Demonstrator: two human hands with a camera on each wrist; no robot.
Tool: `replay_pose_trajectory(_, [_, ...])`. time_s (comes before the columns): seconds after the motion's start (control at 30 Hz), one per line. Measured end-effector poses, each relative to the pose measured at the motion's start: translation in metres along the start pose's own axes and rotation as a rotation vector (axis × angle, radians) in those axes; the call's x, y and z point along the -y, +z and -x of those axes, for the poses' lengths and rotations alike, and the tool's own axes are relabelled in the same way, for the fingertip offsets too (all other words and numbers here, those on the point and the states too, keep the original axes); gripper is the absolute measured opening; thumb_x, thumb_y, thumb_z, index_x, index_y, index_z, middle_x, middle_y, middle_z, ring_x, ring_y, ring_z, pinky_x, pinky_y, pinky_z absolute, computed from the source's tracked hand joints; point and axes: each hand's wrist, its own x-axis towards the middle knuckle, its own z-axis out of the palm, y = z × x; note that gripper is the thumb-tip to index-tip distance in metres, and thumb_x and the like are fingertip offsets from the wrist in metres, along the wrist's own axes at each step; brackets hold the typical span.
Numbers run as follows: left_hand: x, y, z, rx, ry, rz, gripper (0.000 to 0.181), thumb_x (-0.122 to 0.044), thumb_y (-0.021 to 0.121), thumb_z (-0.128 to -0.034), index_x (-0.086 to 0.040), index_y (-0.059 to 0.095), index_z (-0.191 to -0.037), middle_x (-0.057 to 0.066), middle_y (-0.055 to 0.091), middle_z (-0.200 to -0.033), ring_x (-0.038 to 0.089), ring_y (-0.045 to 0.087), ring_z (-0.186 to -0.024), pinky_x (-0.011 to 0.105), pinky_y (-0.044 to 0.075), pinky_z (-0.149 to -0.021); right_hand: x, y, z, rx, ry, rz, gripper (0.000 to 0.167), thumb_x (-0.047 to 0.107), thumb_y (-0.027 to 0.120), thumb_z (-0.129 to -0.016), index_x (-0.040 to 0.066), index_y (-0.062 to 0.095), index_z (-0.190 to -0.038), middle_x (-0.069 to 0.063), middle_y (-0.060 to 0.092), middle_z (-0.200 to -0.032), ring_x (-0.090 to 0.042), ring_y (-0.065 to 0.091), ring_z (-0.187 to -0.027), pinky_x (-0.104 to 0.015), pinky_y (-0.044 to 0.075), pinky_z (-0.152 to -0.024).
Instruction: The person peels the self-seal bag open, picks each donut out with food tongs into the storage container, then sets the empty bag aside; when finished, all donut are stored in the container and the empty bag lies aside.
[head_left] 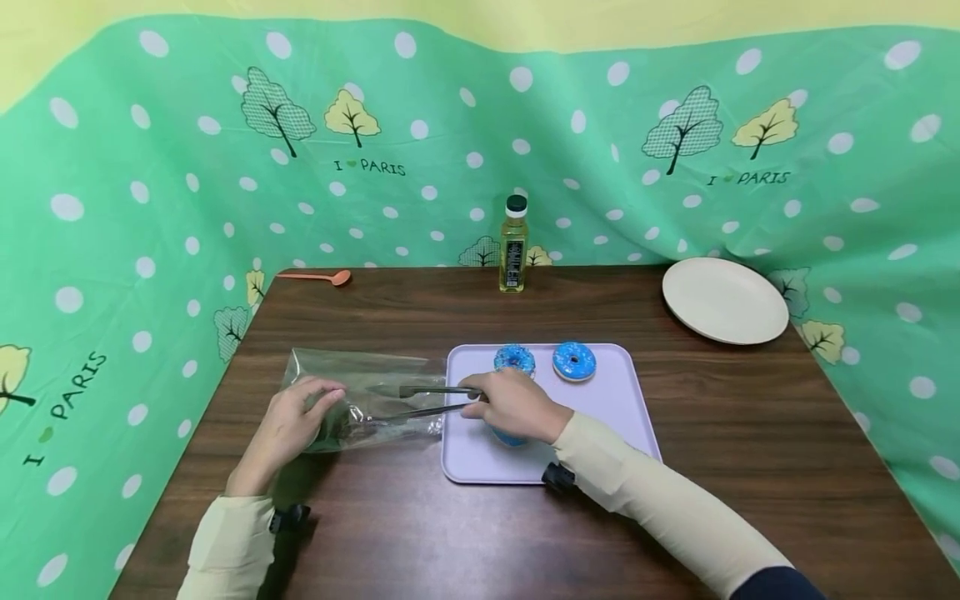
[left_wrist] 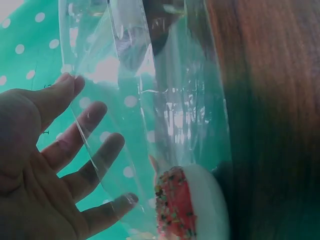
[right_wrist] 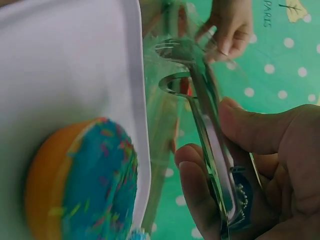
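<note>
My left hand [head_left: 288, 421] pinches the edge of a clear plastic bag [head_left: 330, 362] between thumb and forefinger; the other fingers spread against it in the left wrist view. My right hand [head_left: 517, 404] grips metal tongs [right_wrist: 215, 140]. Their two tips stand apart and reach into the bag's area, with nothing visible between them. In the left wrist view a doughnut with red icing and sprinkles [left_wrist: 175, 205] shows at the bag's lower end; whether it lies inside is unclear. Blue-iced doughnuts [head_left: 574, 362] lie on a pale lilac tray [head_left: 615, 425], one partly hidden below my right hand.
A bottle of yellow oil [head_left: 513, 254] stands upright at the back. An orange spoon [head_left: 340, 277] lies in the far left corner, and a cream plate [head_left: 725, 300] sits at the far right. Polka-dot cloth [head_left: 450, 108] hangs around the wooden table [head_left: 420, 533].
</note>
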Motion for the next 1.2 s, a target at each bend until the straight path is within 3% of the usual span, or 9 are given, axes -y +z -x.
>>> replay_pose_trajectory(0.13, [-0.002, -0.003, -0.002, 0.01, -0.002, -0.026, 0.026, -0.03, 0.059, -0.1032, -0.011, 0.075, -0.11, 0.008, 0.068, -0.114, 0.033, 0.062, -0.111, 0.056, 0.048, -0.093, 0.005, 0.005, -0.016, 0.028, -0.036, -0.013, 0.037, 0.026, 0.073, -0.094, 0.005, 0.07, -0.124, -0.008, 0.074, -0.107, -0.019, 0.07, -0.084, -0.04, 0.055, -0.077])
replay_pose_trajectory(0.37, [-0.005, -0.007, -0.005, 0.032, -0.012, -0.036, 0.026, -0.031, 0.059, -0.1034, -0.012, 0.075, -0.11, 0.006, 0.068, -0.115, 0.033, 0.062, -0.114, 0.057, 0.048, -0.094, 0.012, 0.014, -0.036, 0.092, -0.03, -0.026, 0.041, 0.028, 0.072, -0.095, 0.006, 0.068, -0.129, -0.008, 0.073, -0.114, -0.019, 0.067, -0.09, -0.038, 0.052, -0.079])
replay_pose_trajectory(0.47, [-0.006, -0.008, -0.005, 0.036, -0.02, -0.036, 0.025, -0.031, 0.059, -0.1034, -0.012, 0.075, -0.11, 0.006, 0.068, -0.116, 0.033, 0.061, -0.114, 0.057, 0.048, -0.094, 0.014, 0.019, -0.044, 0.121, -0.044, -0.009, 0.043, 0.03, 0.072, -0.095, 0.007, 0.067, -0.131, -0.006, 0.073, -0.114, -0.014, 0.065, -0.083, -0.036, 0.051, -0.078])
replay_pose_trajectory(0.7, [-0.007, -0.007, -0.004, 0.042, -0.034, -0.031, 0.026, -0.03, 0.06, -0.103, -0.011, 0.075, -0.111, 0.007, 0.067, -0.116, 0.033, 0.061, -0.114, 0.056, 0.047, -0.094, 0.017, 0.031, -0.057, 0.136, -0.06, -0.02, 0.045, 0.031, 0.075, -0.093, 0.008, 0.068, -0.13, -0.001, 0.075, -0.102, -0.008, 0.064, -0.076, -0.033, 0.053, -0.078])
replay_pose_trajectory(0.87, [-0.007, -0.006, -0.004, 0.033, -0.029, -0.031, 0.023, -0.028, 0.061, -0.1023, -0.01, 0.075, -0.108, 0.007, 0.068, -0.114, 0.032, 0.062, -0.113, 0.055, 0.047, -0.094, 0.018, 0.037, -0.067, 0.141, -0.08, -0.017, 0.045, 0.033, 0.076, -0.091, 0.011, 0.068, -0.13, 0.0, 0.074, -0.106, -0.006, 0.062, -0.076, -0.033, 0.052, -0.081])
replay_pose_trajectory(1.07, [-0.007, -0.004, -0.003, 0.024, -0.018, -0.03, 0.021, -0.026, 0.063, -0.1016, -0.009, 0.076, -0.107, 0.007, 0.068, -0.113, 0.031, 0.062, -0.112, 0.054, 0.047, -0.094, 0.022, 0.042, -0.078, 0.155, -0.114, 0.003, 0.029, 0.033, 0.076, -0.092, 0.011, 0.074, -0.111, 0.006, 0.065, -0.078, -0.006, 0.052, -0.064, -0.028, 0.046, -0.066])
replay_pose_trajectory(1.2, [-0.007, -0.004, -0.002, 0.023, -0.004, -0.029, 0.02, -0.025, 0.063, -0.1012, -0.009, 0.075, -0.107, 0.005, 0.068, -0.112, 0.03, 0.062, -0.112, 0.053, 0.047, -0.094, 0.025, 0.045, -0.081, 0.163, -0.102, 0.013, 0.037, 0.035, 0.074, -0.093, 0.015, 0.072, -0.123, 0.01, 0.06, -0.076, -0.006, 0.05, -0.063, -0.026, 0.044, -0.062])
